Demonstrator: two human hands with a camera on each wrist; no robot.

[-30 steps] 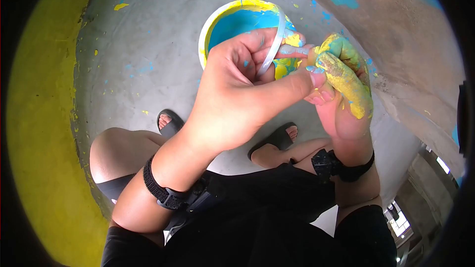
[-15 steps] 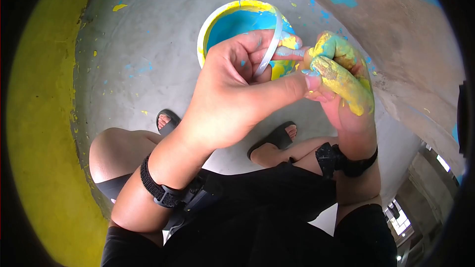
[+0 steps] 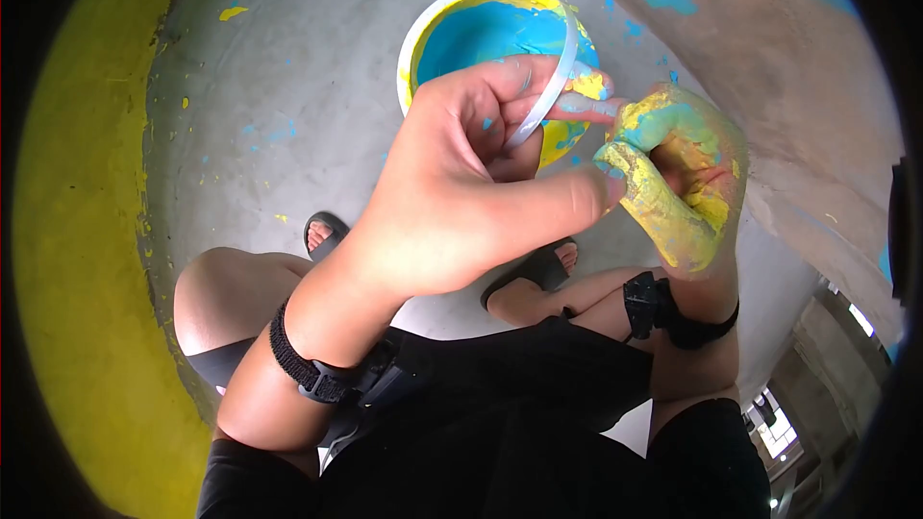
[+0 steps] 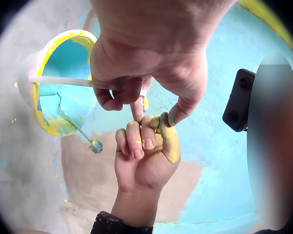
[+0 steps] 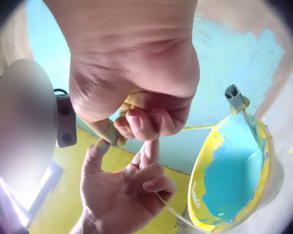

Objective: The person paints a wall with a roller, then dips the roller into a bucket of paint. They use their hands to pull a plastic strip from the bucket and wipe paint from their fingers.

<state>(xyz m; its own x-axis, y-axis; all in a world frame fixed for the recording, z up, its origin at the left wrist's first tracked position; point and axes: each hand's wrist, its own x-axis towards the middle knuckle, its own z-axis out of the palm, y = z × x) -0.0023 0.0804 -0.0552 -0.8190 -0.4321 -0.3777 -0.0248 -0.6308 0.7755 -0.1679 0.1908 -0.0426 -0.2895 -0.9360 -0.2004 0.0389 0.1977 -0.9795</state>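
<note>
A white bucket (image 3: 409,67) with a yellow-smeared rim and blue paint inside hangs by its pale handle (image 3: 548,101) from the curled fingers of my left hand (image 3: 457,192). That hand's thumb and a forefinger reach across to the fingertips of my right hand (image 3: 687,173). Yellow and blue-green paint coats my right thumb and forefinger, which bend toward each other; nothing held between them can be made out. In the left wrist view the other right fingers (image 4: 133,139) are curled. A thin tool with a grey end (image 4: 95,145) leans out of the bucket.
Grey floor (image 3: 260,77) with paint specks surrounds the bucket. A yellow-painted area (image 3: 96,183) lies at the left, a brown and blue painted surface (image 3: 769,38) at the right. Sandalled feet (image 3: 327,235) and bent knees are below the hands.
The bucket has shifted slightly up and right in the head view. My right hand has moved right and down, and its thumb and forefinger now frame a wider gap.
</note>
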